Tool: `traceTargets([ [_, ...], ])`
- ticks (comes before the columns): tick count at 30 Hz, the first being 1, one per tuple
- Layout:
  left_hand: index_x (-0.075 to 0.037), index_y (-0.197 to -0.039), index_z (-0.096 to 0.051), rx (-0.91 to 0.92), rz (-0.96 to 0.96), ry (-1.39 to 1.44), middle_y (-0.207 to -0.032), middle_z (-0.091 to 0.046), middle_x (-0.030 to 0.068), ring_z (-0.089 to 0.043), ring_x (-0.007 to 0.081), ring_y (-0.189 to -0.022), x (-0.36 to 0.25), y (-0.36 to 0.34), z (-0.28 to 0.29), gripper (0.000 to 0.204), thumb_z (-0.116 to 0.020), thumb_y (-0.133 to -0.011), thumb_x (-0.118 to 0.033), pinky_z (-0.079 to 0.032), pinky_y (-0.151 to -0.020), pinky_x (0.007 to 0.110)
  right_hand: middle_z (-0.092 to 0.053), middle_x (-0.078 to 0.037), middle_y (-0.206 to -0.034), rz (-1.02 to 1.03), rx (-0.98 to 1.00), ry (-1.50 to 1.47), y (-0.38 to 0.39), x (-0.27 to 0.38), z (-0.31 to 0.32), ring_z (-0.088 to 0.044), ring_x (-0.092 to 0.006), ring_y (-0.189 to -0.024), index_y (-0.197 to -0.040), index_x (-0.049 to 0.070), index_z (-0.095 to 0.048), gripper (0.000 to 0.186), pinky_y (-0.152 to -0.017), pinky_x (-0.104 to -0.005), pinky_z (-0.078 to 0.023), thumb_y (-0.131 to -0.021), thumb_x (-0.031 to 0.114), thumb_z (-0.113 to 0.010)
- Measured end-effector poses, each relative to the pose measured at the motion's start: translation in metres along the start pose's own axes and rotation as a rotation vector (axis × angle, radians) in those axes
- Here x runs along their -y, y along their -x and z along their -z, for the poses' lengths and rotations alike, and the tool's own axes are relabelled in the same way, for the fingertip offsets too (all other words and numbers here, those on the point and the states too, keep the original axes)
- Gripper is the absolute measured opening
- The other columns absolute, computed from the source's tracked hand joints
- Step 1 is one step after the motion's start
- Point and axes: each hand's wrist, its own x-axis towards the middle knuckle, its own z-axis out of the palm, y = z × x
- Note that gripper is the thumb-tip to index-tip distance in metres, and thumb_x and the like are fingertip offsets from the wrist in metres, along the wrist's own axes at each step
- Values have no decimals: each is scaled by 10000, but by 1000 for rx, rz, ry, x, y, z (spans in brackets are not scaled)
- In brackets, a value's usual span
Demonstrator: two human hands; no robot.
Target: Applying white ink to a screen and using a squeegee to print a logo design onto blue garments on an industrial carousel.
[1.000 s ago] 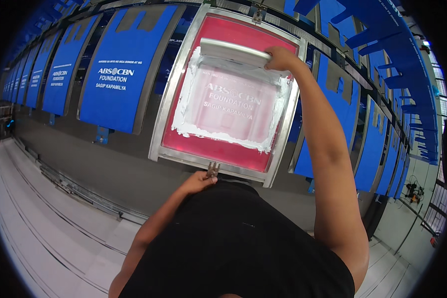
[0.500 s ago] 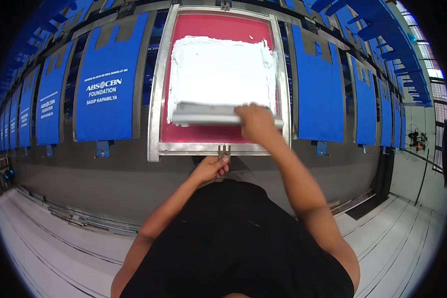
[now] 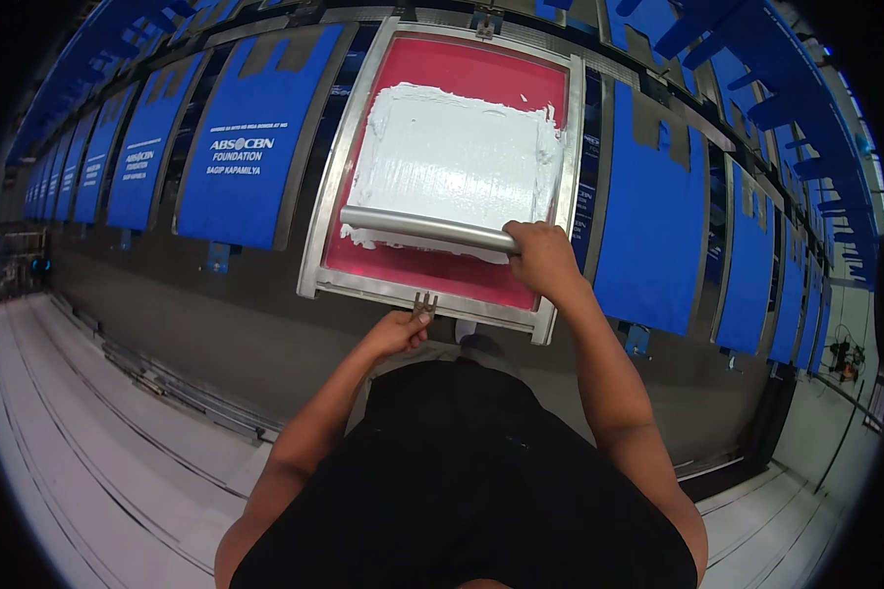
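The person wears a black top (image 3: 442,491), its cloth matte and evenly dark, with a rounded outline at the front that broadens toward the shoulders at the lower edge of the view. A few tiny pale flecks (image 3: 517,442) mark the fabric right of its middle. The left arm (image 3: 309,427) and right arm (image 3: 614,393) are bare, as are the left hand (image 3: 398,332) and right hand (image 3: 545,257). The sleeves' cut cannot be made out.

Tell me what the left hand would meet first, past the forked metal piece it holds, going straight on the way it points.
Past the forked metal piece, the left hand would probably meet the silver frame's near rail, though depth is unclear.
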Motion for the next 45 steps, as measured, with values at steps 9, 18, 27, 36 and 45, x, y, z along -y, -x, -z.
traceTargets([
  [9, -53, -753, -595, 99, -22, 82, -642, -539, 21, -521, 127, -588, -22, 15, 13, 422, -580, -934, -434, -434, -539, 277, -664, -154, -837, -63, 8, -16, -4, 2, -19, -640, -341, -872, -947, 76, -634, 253, -764, -466, -485, -703, 129, -668],
  [18, -67, -965, -643, -919, -1140, -1275, -950, -653, 137, -618, 301, -946, -163, 48, 93, 327, -773, -711, -228, -479, -774, 397, -671, -152, -886, -159, -52, -55, 11, 15, -34, -630, -331, -907, -1010, 82, -643, 297, -811, -456, -468, -714, 106, -634],
  [27, -91, -855, -657, -452, -809, -1389, -793, -650, 133, -644, 338, -804, -267, -41, 142, 150, -698, -723, -150, -509, -713, 445, -663, -160, -801, -116, -151, -38, -69, -42, 11, -648, -350, -785, -915, 100, -652, 188, -703, -463, -506, -735, 105, -598],
  [36, -50, -1020, -589, -708, -821, -1433, -1040, -580, 125, -549, 297, -1008, -218, -104, 135, 340, -655, -689, -89, -424, -888, 428, -593, -99, -993, -96, -174, 204, -120, -54, -54, -569, -283, -973, -995, 71, -570, 246, -826, -452, -430, -751, 46, -554],
  [45, -63, -918, -613, -443, -713, -1271, -856, -575, 103, -564, 300, -870, -157, 34, 98, 338, -711, -595, -79, -439, -777, 411, -642, -141, -868, -120, -40, -60, 17, 26, -16, -595, -341, -866, -962, 47, -631, 334, -818, -435, -432, -630, 20, -616],
])
